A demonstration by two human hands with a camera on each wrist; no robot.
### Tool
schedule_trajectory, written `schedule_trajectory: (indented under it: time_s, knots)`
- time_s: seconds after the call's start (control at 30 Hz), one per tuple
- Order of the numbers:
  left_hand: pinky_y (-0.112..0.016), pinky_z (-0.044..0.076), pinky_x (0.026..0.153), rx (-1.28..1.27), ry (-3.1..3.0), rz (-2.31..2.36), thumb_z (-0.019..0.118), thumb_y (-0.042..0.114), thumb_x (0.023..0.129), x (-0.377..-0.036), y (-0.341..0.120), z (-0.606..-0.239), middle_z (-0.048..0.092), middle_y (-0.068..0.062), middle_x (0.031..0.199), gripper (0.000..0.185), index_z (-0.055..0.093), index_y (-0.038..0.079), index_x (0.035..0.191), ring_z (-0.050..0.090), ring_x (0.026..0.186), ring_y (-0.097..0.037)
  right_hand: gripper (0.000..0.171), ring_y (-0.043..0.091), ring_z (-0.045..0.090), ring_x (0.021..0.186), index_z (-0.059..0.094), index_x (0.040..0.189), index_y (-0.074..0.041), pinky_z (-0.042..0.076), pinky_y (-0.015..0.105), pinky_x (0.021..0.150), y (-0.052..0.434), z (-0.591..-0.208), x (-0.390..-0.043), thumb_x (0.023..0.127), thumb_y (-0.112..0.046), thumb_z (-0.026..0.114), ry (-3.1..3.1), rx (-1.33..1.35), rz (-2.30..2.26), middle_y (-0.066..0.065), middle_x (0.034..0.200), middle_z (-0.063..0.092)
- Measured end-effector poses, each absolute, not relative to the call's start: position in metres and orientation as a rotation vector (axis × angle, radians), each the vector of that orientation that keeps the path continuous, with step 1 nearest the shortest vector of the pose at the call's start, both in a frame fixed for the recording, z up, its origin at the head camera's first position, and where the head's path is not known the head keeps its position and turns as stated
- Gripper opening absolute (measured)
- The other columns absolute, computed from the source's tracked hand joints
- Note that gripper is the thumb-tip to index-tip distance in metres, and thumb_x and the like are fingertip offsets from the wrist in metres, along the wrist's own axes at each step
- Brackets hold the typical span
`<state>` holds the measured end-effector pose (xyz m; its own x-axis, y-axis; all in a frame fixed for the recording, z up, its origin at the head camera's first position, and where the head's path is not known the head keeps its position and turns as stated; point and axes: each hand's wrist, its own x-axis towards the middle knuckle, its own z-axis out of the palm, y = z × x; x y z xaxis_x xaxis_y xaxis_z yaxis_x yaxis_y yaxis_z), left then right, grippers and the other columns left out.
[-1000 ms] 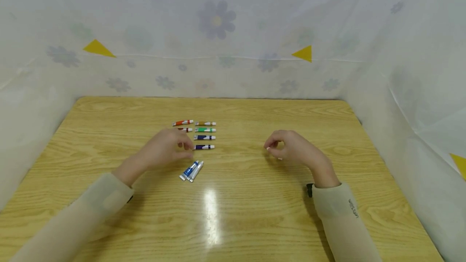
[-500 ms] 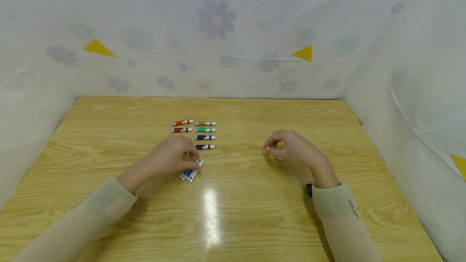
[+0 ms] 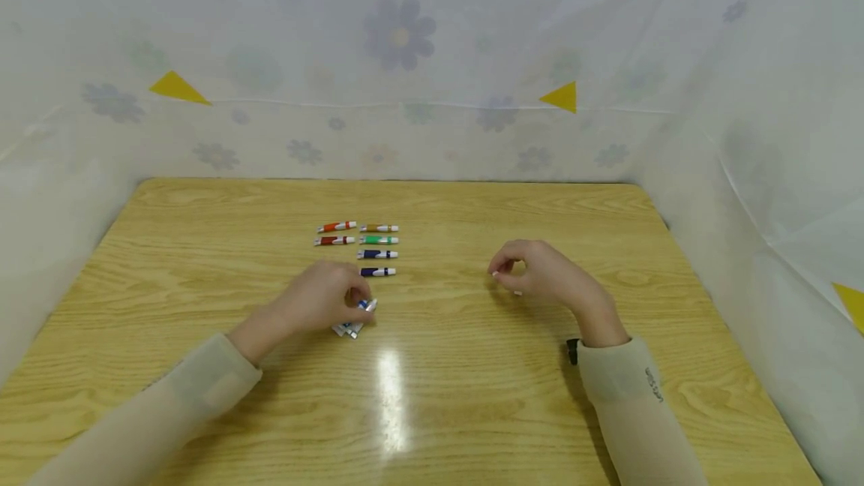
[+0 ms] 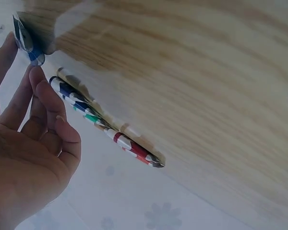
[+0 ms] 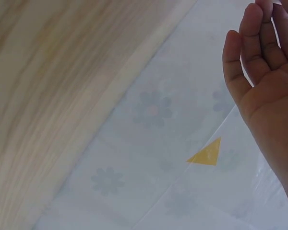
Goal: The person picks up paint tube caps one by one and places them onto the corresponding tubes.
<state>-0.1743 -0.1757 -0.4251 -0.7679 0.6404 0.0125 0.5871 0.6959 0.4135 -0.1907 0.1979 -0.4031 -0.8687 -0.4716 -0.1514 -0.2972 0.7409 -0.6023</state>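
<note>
My left hand (image 3: 324, 295) reaches over a small pile of paint tubes (image 3: 351, 330) on the table. In the left wrist view its thumb and index finger pinch a blue and silver paint tube (image 4: 34, 53); part of the pile is hidden under the hand. My right hand (image 3: 540, 272) stays over the right half of the table, thumb against fingertips. Small white bits (image 3: 518, 293) show at its fingertips, and I cannot tell what kind of thing they belong to. The right wrist view shows its palm (image 5: 269, 96), with the fingertips cut off at the top edge.
Two columns of paint tubes lie behind the left hand: orange (image 3: 337, 227), dark red (image 3: 334, 241), ochre (image 3: 379, 229), green (image 3: 379, 241) and two dark blue ones (image 3: 378, 272). A flowered white curtain (image 3: 432, 141) rises at the table's (image 3: 432, 426) back edge and sides.
My left hand has moved from beside the lower dark blue tube, right and toward me, onto the pile, and its fingers have closed on a tube there. The right hand has stayed still.
</note>
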Motion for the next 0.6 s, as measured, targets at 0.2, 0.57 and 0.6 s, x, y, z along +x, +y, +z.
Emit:
schedule_trajectory:
  time_s: [0.2, 0.57, 0.6]
  knots:
    - [-0.016, 0.047, 0.061, 1.059, 2.759, 0.563, 0.089, 0.036, 0.081, -0.170, -0.170, -0.425, 0.068, 0.007, 0.082, 0.024, 0.081, 0.015, 0.091, 0.053, 0.069, 0.000, 0.014, 0.018, 0.065, 0.087, 0.075, 0.112, -0.012, 0.055, 0.032, 0.074, 0.197, -0.403, -0.190, 0.100, -0.016, 0.068, 2.656, -0.607, -0.843, 0.001, 0.106, 0.071]
    - [-0.020, 0.038, 0.061, 1.185, 2.824, 0.438, 0.088, 0.034, 0.082, -0.161, -0.158, -0.426, 0.061, 0.010, 0.073, 0.019, 0.083, 0.016, 0.085, 0.043, 0.063, -0.001, 0.015, 0.017, 0.064, 0.097, 0.075, 0.113, -0.013, 0.055, 0.036, 0.083, 0.196, -0.401, -0.189, 0.100, -0.017, 0.068, 2.670, -0.608, -0.856, 0.000, 0.108, 0.071]
    - [-0.020, 0.039, 0.062, 1.195, 2.825, 0.442, 0.088, 0.034, 0.081, -0.160, -0.157, -0.426, 0.062, 0.009, 0.074, 0.019, 0.083, 0.016, 0.086, 0.043, 0.063, -0.001, 0.015, 0.017, 0.064, 0.097, 0.075, 0.113, -0.013, 0.055, 0.036, 0.083, 0.196, -0.401, -0.189, 0.100, -0.017, 0.068, 2.671, -0.609, -0.859, 0.000, 0.108, 0.071]
